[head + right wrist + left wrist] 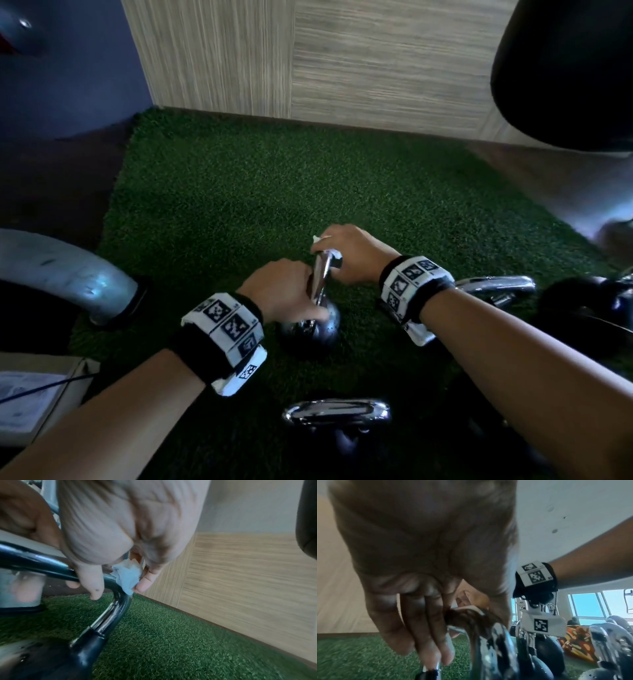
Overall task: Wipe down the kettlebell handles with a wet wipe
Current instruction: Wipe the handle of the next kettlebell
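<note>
A black kettlebell (317, 334) with a chrome handle (322, 274) stands on the green turf mat (274, 188) in the middle of the head view. My left hand (291, 294) grips the near side of that handle, fingers running down along it (426, 622). My right hand (346, 255) pinches a white wet wipe (334, 254) against the handle's far top corner. In the right wrist view, thumb and fingers press the crumpled wipe (127, 574) onto the bend of the handle (116, 608).
A second kettlebell's chrome handle (337, 411) is near me, and a third handle (496, 286) with dark balls lies to the right. A grey metal tube (68, 270) curves in at left. A wood-panel wall (376, 58) borders the mat's far edge.
</note>
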Action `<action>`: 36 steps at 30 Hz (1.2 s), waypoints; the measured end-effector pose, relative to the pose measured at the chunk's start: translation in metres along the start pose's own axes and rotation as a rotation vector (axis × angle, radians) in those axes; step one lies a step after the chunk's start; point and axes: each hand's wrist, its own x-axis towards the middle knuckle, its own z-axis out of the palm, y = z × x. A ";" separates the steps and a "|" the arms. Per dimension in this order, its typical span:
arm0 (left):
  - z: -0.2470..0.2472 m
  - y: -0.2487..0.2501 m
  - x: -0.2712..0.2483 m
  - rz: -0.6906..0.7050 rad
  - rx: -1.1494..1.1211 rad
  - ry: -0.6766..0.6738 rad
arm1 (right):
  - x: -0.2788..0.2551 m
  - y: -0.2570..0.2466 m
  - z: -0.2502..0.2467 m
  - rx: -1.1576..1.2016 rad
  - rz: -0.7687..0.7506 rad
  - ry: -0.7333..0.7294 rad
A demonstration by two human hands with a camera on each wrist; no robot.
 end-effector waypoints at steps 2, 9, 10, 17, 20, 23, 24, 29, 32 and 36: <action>0.006 0.001 0.001 -0.030 -0.049 0.037 | -0.004 -0.004 -0.007 -0.051 -0.021 -0.004; -0.010 -0.022 0.013 0.107 -0.011 -0.039 | -0.046 0.000 0.000 -0.038 0.247 0.061; -0.012 -0.026 0.016 0.114 -0.010 -0.044 | -0.053 0.001 0.005 -0.017 0.296 0.082; -0.005 -0.035 0.021 0.045 -0.047 0.072 | -0.061 0.003 0.010 0.082 0.399 0.124; -0.002 -0.041 0.017 0.033 -0.065 0.132 | -0.051 0.000 0.006 0.080 0.402 0.121; 0.002 -0.042 0.013 0.038 -0.063 0.171 | -0.050 -0.005 0.002 0.098 0.410 0.082; 0.001 -0.040 0.012 0.039 -0.061 0.152 | -0.053 -0.005 -0.002 0.094 0.409 0.059; -0.004 -0.003 0.007 0.129 0.093 0.133 | -0.111 -0.013 -0.040 0.138 0.425 0.155; -0.005 0.044 0.002 0.229 0.056 0.271 | -0.168 -0.019 -0.065 0.154 0.469 0.208; -0.002 0.101 -0.004 0.296 -0.074 0.303 | -0.235 -0.029 -0.099 0.078 0.540 0.180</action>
